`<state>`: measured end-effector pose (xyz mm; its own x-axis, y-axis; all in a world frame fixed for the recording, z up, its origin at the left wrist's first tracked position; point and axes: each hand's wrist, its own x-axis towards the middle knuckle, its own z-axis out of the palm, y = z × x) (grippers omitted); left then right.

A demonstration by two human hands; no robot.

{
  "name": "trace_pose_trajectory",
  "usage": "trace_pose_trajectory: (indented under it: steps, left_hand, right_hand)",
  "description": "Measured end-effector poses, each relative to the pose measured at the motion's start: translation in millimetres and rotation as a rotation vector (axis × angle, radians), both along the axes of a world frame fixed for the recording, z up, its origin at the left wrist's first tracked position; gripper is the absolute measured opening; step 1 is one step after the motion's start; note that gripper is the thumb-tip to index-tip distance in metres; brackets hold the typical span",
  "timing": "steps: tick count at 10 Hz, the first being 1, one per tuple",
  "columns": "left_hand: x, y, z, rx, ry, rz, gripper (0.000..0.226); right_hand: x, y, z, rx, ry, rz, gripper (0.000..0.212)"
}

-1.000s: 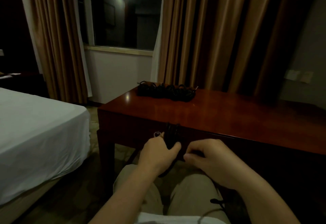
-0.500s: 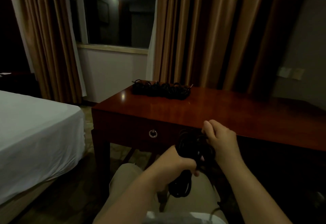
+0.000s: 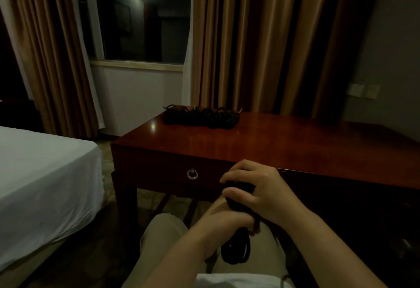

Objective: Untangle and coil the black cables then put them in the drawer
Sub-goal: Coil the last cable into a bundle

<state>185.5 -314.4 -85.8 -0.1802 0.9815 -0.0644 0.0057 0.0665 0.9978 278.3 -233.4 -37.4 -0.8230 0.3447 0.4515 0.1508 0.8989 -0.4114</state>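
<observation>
Dim room, seated view. Coiled black cable bundle (image 3: 236,250) held over the lap at 6 o'clock, its lower loop hanging below the fists. Left hand (image 3: 229,216) grips the bundle's middle, fingers curled round it. Right hand (image 3: 256,191) sits just above at 12 o'clock of the left, fingers bent over the bundle's top, thumb pressed against it. Glossy red-brown wooden desk (image 3: 261,142) ahead; closed drawer front with silver ring pull (image 3: 192,174) at 10 o'clock of the hands. Pile of loose black cables (image 3: 201,117) on the desk's far edge, 12 o'clock. White-sheeted bed (image 3: 43,174) at 9 o'clock. Tan curtains (image 3: 250,38) behind.
</observation>
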Motion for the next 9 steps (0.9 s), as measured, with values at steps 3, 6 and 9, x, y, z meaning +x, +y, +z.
trace_pose_trajectory:
  steps: [3, 6, 9]
  left_hand:
    - [4.9, 13.3, -16.5, -0.047, 0.239, 0.089, 0.052]
    - [23.1, 14.1, -9.2, -0.004, 0.292, 0.184, 0.025]
    - [33.9, 12.5, -5.6, 0.141, 0.106, 0.227, 0.014]
  right_hand:
    - [6.2, 6.3, -21.3, 0.046, 0.174, -0.282, 0.073]
    - [15.2, 14.2, -24.7, -0.025, 0.102, -0.280, 0.042]
    - [28.7, 16.3, -30.1, -0.016, 0.345, -0.513, 0.040]
